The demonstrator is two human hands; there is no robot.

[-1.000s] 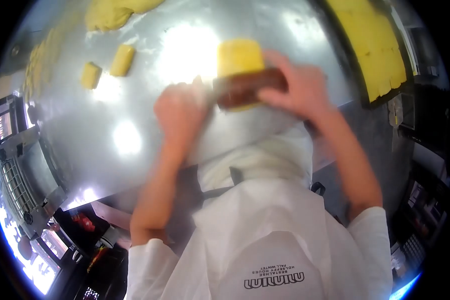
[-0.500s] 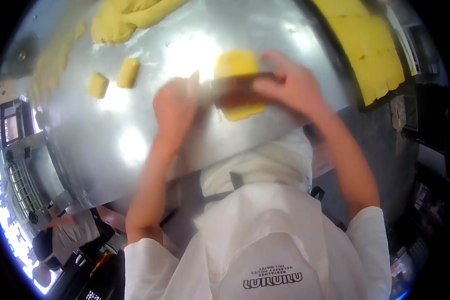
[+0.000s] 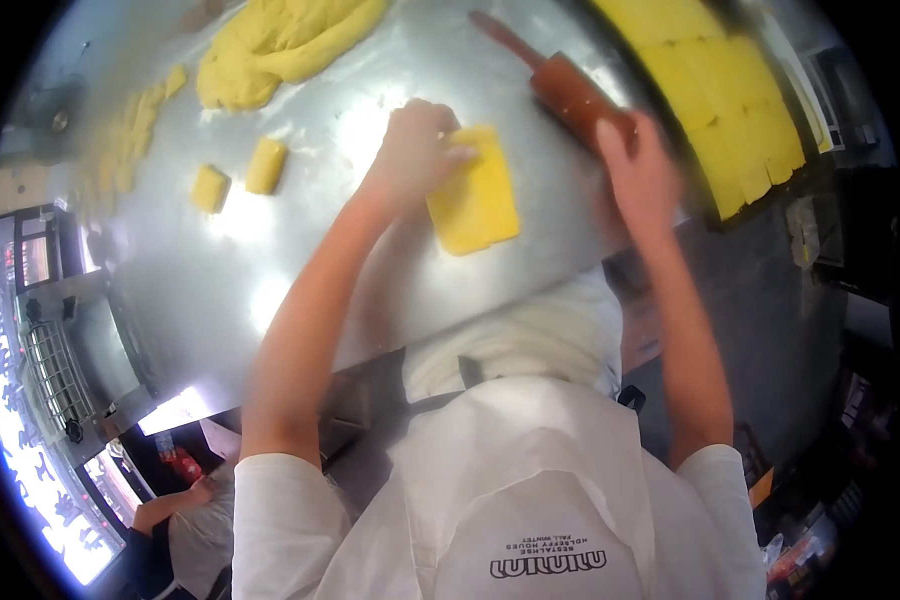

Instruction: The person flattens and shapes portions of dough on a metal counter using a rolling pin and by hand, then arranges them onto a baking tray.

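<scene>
A flat yellow dough sheet [image 3: 477, 205] with rounded corners lies on the metal table. My left hand [image 3: 417, 148] is closed at its upper left edge, thumb over the top and the other fingers curled, partly hidden. To the right, my right hand [image 3: 642, 175] grips the near end of a reddish-brown rolling pin [image 3: 578, 97], which slants away up and left; the near handle is hidden in the hand. Two small dough pieces, one piece [image 3: 266, 166] and another piece [image 3: 209, 188], rest left of my left hand.
A large dough lump [image 3: 280, 45] sits at the far side of the metal table [image 3: 370, 290], with a row of dough strips [image 3: 130, 130] to its left. A dark tray [image 3: 692, 165] of yellow dough sheets stands at the right. Another person [image 3: 195, 525] is at lower left.
The rolling pin, earlier across the dough sheet between both hands, is now off to the right with my right hand. My left hand has moved up and right onto the sheet's edge.
</scene>
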